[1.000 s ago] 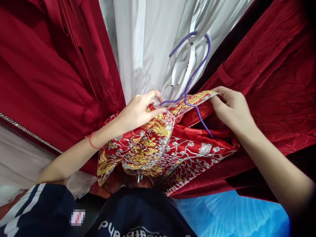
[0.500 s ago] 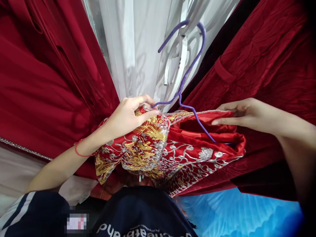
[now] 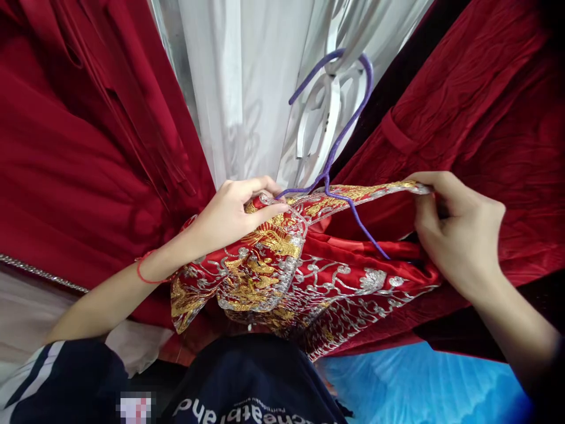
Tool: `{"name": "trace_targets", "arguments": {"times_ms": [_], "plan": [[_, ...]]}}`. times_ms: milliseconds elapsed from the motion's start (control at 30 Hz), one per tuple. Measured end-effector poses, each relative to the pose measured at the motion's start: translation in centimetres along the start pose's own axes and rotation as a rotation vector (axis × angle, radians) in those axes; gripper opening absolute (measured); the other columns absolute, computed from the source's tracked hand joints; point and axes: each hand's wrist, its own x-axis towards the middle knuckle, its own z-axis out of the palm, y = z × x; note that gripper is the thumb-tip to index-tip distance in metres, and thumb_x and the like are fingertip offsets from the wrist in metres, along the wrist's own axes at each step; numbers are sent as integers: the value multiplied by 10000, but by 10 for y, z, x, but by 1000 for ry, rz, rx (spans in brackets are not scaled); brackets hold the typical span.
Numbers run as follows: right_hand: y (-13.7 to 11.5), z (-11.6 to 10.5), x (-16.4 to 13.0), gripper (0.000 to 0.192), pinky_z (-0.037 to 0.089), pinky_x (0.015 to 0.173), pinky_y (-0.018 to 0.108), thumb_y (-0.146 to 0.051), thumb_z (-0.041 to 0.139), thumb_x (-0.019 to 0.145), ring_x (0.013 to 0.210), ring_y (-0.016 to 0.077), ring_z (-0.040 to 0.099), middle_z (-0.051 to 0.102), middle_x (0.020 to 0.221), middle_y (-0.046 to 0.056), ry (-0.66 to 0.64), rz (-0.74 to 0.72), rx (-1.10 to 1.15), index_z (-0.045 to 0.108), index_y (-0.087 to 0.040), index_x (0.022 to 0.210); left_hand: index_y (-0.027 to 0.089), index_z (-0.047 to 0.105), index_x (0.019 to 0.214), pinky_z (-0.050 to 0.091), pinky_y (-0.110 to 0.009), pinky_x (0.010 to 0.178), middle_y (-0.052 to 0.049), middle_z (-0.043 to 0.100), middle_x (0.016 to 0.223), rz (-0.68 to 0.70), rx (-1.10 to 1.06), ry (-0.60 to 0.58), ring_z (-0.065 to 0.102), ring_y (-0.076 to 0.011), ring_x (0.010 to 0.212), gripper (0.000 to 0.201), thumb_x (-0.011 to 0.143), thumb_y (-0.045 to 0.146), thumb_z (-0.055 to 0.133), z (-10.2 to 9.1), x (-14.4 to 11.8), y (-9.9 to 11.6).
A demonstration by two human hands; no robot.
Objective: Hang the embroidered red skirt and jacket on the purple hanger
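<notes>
At far left hung plain dark red satin fabric (image 3: pixel 66 153), its upper folds cut off by the frame edge. Beside it, the left hand (image 3: pixel 232 212) lay on a red garment embroidered with gold and silver thread (image 3: pixel 282 265), thumb and curled fingers pinching the garment's trimmed edge where it met one arm of a thin purple wire hanger (image 3: pixel 339 141); a red string bracelet (image 3: pixel 148 275) circled that wrist. Behind the hanger's hook fell a sheer white curtain (image 3: pixel 247 88), and what the hook caught on could not be made out. The hanger's other arm ran down into the garment's open inside, its end hidden by red lining. Farther right, the right hand (image 3: pixel 459 235) pinched the embroidered band's far end between thumb and bent fingers, its fingertips hidden behind the cloth. Crushed red velvet (image 3: pixel 485 112) filled the right side.
</notes>
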Motion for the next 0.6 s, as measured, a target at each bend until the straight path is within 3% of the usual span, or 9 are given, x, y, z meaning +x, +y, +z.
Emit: {"name": "trace_targets", "arguments": {"times_ms": [100, 200, 300, 367, 400, 500, 600], "plan": [[-1, 7, -3, 257, 355, 545, 220, -180, 459, 908, 470, 78, 409, 533, 640, -31, 25, 28, -15, 681, -172, 1038, 176, 717, 960, 412, -228, 532, 8, 683, 719, -6, 29, 4, 531, -98, 569, 214, 878, 369, 678, -1, -3, -1], [9, 8, -2, 217, 371, 546, 212, -332, 505, 955, 502, 84, 484, 574, 676, -22, -24, -11, -24, 657, -190, 1016, 187, 738, 983, 441, -229, 553, -3, 730, 805, 21, 70, 12, 558, -98, 583, 235, 897, 390, 656, -3, -7, -1], [27, 3, -2, 496, 426, 566, 228, -659, 636, 816, 653, 144, 624, 665, 844, 32, -99, -11, 13, 601, -216, 1037, 196, 751, 998, 491, -226, 619, -6, 764, 875, 50, 106, 26, 613, -105, 630, 214, 903, 362, 656, -3, -8, -1], [40, -3, -2, 642, 443, 549, 236, -724, 720, 682, 644, 161, 640, 679, 849, 31, -259, 17, 46, 571, -233, 1066, 190, 758, 997, 517, -228, 660, -15, 778, 902, 54, 136, 40, 653, -118, 668, 196, 897, 330, 667, -3, -7, 0], [45, -5, -3, 595, 435, 528, 234, -669, 752, 681, 593, 151, 624, 675, 799, 12, -359, 24, 42, 573, -239, 1051, 185, 761, 997, 529, -231, 679, -21, 783, 915, 58, 151, 48, 670, -125, 686, 190, 894, 316, 671, -3, -7, 1], [53, -12, -10, 162, 425, 552, 229, -288, 696, 806, 595, 136, 627, 677, 748, -9, -610, 12, -72, 630, -244, 947, 182, 768, 1001, 560, -250, 740, -30, 790, 951, 86, 190, 62, 711, -148, 744, 181, 891, 286, 670, -3, -6, 1], [51, -15, -21, 232, 432, 596, 262, -124, 611, 799, 784, 188, 688, 717, 959, 27, -712, 102, -339, 710, -267, 952, 204, 775, 1006, 581, -270, 766, -22, 792, 977, 121, 225, 76, 736, -168, 797, 176, 890, 279, 666, -4, -6, 2]]}}
